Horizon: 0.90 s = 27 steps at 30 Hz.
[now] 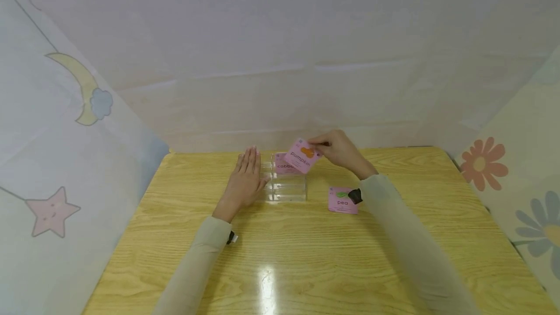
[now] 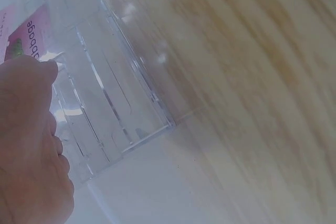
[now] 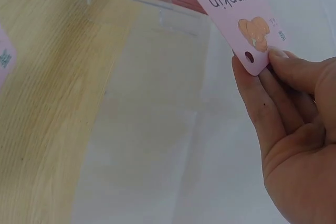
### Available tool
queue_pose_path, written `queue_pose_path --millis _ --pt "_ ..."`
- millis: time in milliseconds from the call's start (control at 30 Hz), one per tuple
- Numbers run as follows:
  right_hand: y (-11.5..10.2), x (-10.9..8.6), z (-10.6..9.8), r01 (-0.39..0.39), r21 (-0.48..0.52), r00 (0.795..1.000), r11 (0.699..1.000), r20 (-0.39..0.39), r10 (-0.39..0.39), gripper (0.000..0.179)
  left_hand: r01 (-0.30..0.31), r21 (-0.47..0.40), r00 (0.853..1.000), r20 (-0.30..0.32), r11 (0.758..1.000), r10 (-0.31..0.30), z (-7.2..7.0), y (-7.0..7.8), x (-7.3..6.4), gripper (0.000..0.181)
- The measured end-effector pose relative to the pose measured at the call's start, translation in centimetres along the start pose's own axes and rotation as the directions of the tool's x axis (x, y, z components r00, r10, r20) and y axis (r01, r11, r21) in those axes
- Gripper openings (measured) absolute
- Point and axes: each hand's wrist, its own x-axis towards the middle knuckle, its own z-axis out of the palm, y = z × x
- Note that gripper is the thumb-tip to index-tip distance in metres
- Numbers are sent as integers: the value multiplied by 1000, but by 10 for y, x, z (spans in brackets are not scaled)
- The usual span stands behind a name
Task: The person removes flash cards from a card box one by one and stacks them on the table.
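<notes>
A clear plastic rack (image 1: 289,191) with several slots stands near the table's back edge. My left hand (image 1: 245,183) lies along its left side, fingers straight and thumb over the rack's near part. In the left wrist view, the thumb (image 2: 44,72) is beside the slots. Between thumb and fingers, my right hand (image 3: 299,108) pinches one corner of a pink pumpkin card (image 3: 231,11). This card hangs tilted over the rack's right back part, overlapping a pink cabbage card (image 1: 282,165) that stands in a back slot. The cabbage card is partly hidden behind it.
A pink pea card (image 1: 339,204) lies on the wooden table (image 1: 280,242) to the right of the rack, partly covered by the black strap piece (image 1: 355,196) at the right wrist. Behind the table hangs a pale cloth wall (image 1: 280,101); printed sheets flank both sides.
</notes>
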Motion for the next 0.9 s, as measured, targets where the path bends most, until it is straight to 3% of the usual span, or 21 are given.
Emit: queue_pose_path --millis 200,567,900 --pt "11 -11 -10 -27 -14 999 1000 36 27 28 -1 -24 1000 -8 1000 1 -2 1 1 81" --pt "31 -24 -15 -69 -16 997 997 16 70 28 -3 -27 1000 25 1000 3 -5 1 -2 82" --pt "48 -32 -19 -134 -21 989 991 58 135 28 -11 -10 1000 9 1000 11 -2 4 0 82"
